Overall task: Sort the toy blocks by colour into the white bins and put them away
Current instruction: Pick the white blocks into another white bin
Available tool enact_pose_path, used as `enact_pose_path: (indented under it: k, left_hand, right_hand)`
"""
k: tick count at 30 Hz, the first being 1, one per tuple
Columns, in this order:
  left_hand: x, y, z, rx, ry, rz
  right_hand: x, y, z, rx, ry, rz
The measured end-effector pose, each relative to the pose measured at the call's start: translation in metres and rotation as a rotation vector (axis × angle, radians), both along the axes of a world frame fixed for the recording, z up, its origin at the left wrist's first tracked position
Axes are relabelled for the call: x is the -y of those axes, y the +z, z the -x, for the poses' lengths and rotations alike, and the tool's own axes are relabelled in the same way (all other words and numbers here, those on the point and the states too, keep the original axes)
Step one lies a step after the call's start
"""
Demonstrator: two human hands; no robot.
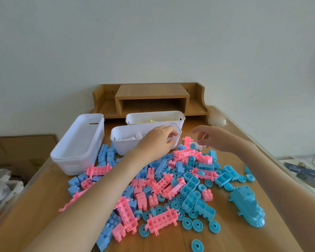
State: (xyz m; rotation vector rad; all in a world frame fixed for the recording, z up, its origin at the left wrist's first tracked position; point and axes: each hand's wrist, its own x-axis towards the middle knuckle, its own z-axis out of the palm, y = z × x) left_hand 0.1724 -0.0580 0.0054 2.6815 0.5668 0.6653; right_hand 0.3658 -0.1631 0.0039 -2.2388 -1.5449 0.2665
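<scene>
On the wooden desk (44, 193), the left hand (158, 140) curls over the near white bin (120, 148)'s right rim, grip unclear, while just right of that bin the right hand (213, 140) fingers a white block (197, 146), which a loose hold could drop into the pink-and-blue pile (162, 182).

1. The pile is made up of pink blocks (162, 220) and blue blocks (189, 188), all plain with no print.
2. A deeper teal-blue is seen on the ring wheels (197, 225) and the train-shaped piece (247, 206).
3. One white block (198, 146) is spotted at the pile's far edge.
4. The stacked bins (76, 148), near bin (124, 148) and far bin (153, 118) are all white.
5. Yellow pieces (149, 121) are seen in the far bin. The near bin's pieces (133, 139) look white, though they can hardly be told from its walls.
6. Light brown wood grain is shown on the table (44, 197) and shelf (151, 91).
</scene>
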Motion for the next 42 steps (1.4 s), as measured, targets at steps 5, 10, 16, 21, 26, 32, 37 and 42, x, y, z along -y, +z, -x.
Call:
enact_pose_path:
  k: [5, 10, 16, 21, 26, 32, 37, 42]
  left_hand:
    - [0.004, -0.004, 0.013, -0.103, -0.059, 0.078]
    - [-0.004, -0.008, 0.03, -0.044, 0.042, 0.016]
    - [-0.018, -0.015, 0.058, -0.121, 0.283, -0.104]
    - [-0.026, -0.024, 0.067, -0.188, 0.449, -0.046]
    - [-0.03, -0.027, 0.069, -0.165, 0.464, -0.061]
    - [-0.03, -0.033, 0.079, -0.04, 0.415, -0.018]
    - [-0.029, -0.037, 0.08, -0.036, 0.413, -0.003]
    - [-0.027, -0.037, 0.08, -0.05, 0.418, -0.006]
  right_hand:
    - [-0.004, -0.017, -0.005, 0.121, -0.079, 0.142]
    - [-0.016, -0.026, 0.001, 0.147, -0.139, 0.164]
    - [-0.019, -0.027, 0.007, 0.199, -0.231, 0.145]
    - [-0.023, -0.006, 0.02, 0.216, -0.32, -0.143]
    - [-0.048, 0.01, 0.057, 0.157, -0.188, -0.292]
    - [-0.078, -0.007, 0.091, 0.133, -0.088, -0.266]
    - [-0.076, -0.017, 0.096, 0.132, -0.138, -0.152]
    - [-0.075, -0.015, 0.103, 0.05, -0.094, -0.153]
